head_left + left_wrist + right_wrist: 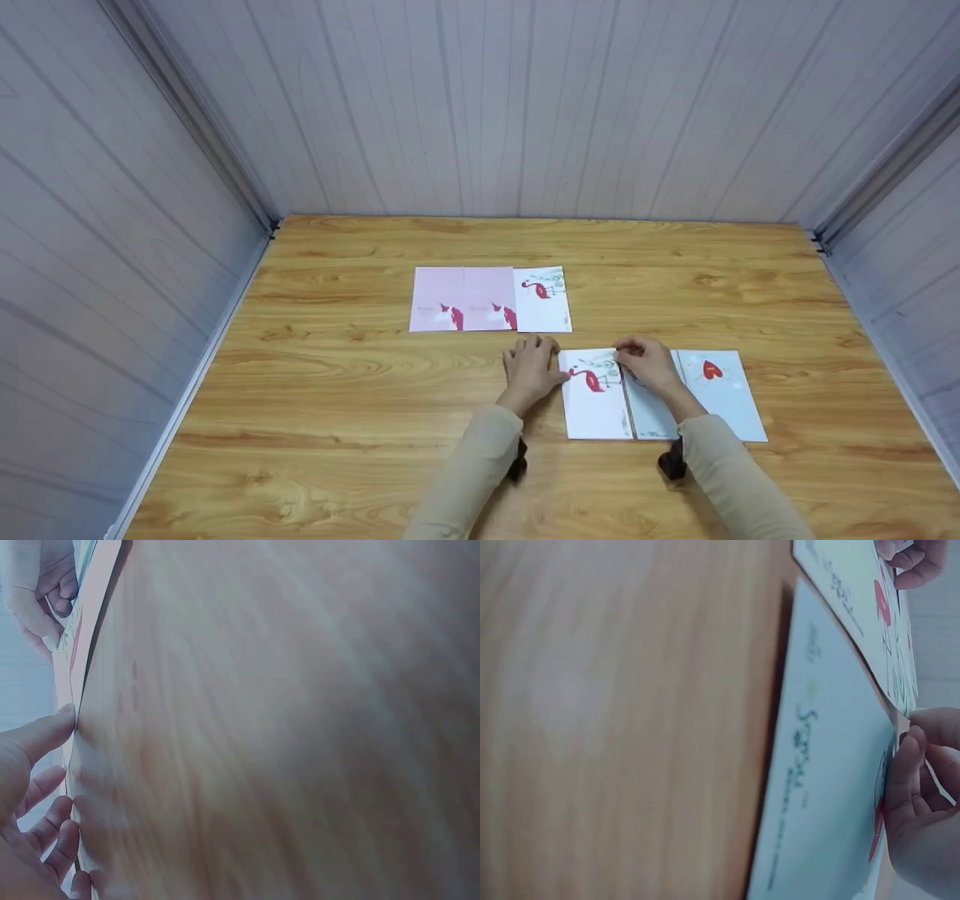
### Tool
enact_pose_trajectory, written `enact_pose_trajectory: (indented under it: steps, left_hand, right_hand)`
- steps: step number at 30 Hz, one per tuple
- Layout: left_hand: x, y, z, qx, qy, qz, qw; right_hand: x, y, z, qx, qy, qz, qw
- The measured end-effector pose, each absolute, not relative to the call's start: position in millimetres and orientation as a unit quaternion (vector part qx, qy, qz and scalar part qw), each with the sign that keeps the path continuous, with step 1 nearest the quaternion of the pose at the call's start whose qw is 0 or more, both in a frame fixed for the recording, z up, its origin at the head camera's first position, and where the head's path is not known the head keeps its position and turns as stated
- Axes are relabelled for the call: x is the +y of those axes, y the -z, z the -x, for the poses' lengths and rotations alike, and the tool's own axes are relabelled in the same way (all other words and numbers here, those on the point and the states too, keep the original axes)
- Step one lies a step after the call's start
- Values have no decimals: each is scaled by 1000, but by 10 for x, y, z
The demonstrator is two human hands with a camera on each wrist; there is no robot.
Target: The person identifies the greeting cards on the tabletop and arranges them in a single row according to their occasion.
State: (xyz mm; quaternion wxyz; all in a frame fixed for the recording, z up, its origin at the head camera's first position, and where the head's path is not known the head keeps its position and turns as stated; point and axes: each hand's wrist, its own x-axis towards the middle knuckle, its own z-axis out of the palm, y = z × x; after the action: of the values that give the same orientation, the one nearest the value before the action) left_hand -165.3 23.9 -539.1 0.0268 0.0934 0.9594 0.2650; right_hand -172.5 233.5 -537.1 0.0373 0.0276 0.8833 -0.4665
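A white notebook with a red flamingo (598, 412) lies flat, leftmost in the near row. My left hand (530, 371) lies at its left side, the thumb touching its edge and the other fingers spread on the tabletop. At its top right corner, my right hand (651, 367) pinches the cover between thumb and fingertips, as the right wrist view also shows. Under the right hand lies a pale blue notebook (810, 757), partly hidden, a narrow gap from the flamingo one. Right beside that is another pale blue notebook with a red heart (724, 401).
Farther back, two pink notebooks (437, 289) and a white flamingo notebook (543, 307) form a second row, side by side. The wooden table (330, 420) is bounded by pale panel walls (487, 112) at the back and both sides.
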Motion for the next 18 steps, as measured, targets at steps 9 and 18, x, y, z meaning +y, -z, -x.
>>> enact_pose_trajectory:
  steps: [9,18]
  left_hand:
    - [240,5400,1652,961,-262,-87,30]
    - [221,5405,1629,956,-278,-96,18]
  right_hand:
    - [2343,5387,1716,849,524,-45,54]
    - [2334,5363,1710,827,558,-52,44]
